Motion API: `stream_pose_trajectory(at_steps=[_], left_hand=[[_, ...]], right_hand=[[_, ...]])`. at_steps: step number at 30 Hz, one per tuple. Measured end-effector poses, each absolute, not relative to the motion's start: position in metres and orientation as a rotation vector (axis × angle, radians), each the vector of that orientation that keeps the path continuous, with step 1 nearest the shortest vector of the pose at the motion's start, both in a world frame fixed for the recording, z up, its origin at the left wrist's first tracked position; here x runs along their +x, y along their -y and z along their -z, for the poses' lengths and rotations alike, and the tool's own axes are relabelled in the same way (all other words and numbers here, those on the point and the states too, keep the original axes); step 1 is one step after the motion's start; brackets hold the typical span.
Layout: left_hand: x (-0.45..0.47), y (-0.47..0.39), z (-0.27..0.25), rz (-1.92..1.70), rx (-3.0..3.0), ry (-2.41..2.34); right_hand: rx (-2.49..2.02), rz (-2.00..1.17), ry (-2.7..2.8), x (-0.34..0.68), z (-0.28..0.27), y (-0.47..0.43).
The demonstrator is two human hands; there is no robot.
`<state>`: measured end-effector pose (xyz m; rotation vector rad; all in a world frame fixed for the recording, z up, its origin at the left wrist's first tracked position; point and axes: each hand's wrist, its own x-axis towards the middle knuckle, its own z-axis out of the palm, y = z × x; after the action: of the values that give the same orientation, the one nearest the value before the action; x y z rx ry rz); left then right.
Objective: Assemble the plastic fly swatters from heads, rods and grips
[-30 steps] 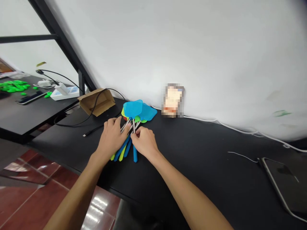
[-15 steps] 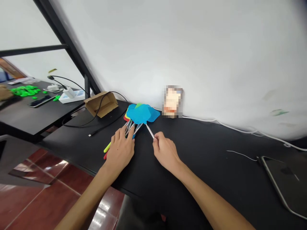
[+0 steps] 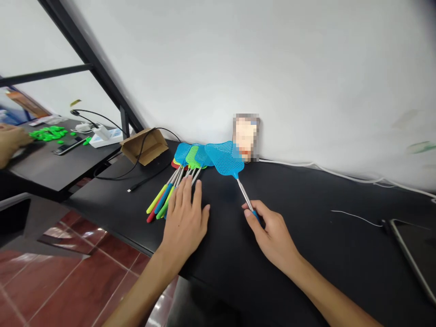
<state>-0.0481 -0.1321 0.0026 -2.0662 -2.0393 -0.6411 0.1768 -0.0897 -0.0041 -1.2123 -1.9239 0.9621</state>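
Note:
My right hand is closed around the blue handle of a fly swatter with a blue mesh head and a silver shaft. Its head tilts up and left, partly in front of the blurred picture by the wall. My left hand, fingers extended, lies over the lower right of a pile of fly swatters. Blue, green, yellow and red heads overlap in that pile, and their coloured handles fan toward the table's front edge. Whether my left fingers touch the shafts I cannot tell.
Behind the pile, an open cardboard box stands beside a black cable. A blurred picture leans on the wall. At the right lies a dark tablet-like device. Green pieces and a person's sleeve are at the far-left table.
My right hand has drawn the blue swatter right and toward me, away from the pile. My left hand has shifted right and its fingers have straightened, uncovering more handles.

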Motion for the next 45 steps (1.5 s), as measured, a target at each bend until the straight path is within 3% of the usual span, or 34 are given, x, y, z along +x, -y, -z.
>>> stream_pose_trajectory(at_steps=[7,9,14,20,29,45], left_hand=[[0.028,0.110,-0.007,2.109,-2.606,2.192],[0.041,0.089,-0.005,2.287,-2.618,2.121],[0.048,0.053,0.000,2.391,-2.771,1.934],[0.032,0.053,0.009,2.615,-2.691,1.964],[0.032,0.047,0.006,2.978,-2.796,1.864],[0.030,0.039,0.011,3.267,-2.893,1.647]], right_hand=[[-1.096,-0.969,1.871,0.194,0.006,0.086],[-1.140,-0.952,1.845,0.198,0.008,0.082],[-1.283,-1.107,1.595,0.204,0.016,0.074],[-1.226,-1.114,1.813,0.206,0.011,0.072],[-1.216,-1.462,1.609,0.216,0.017,0.070],[-1.219,-1.525,1.760,0.217,0.003,0.068]])
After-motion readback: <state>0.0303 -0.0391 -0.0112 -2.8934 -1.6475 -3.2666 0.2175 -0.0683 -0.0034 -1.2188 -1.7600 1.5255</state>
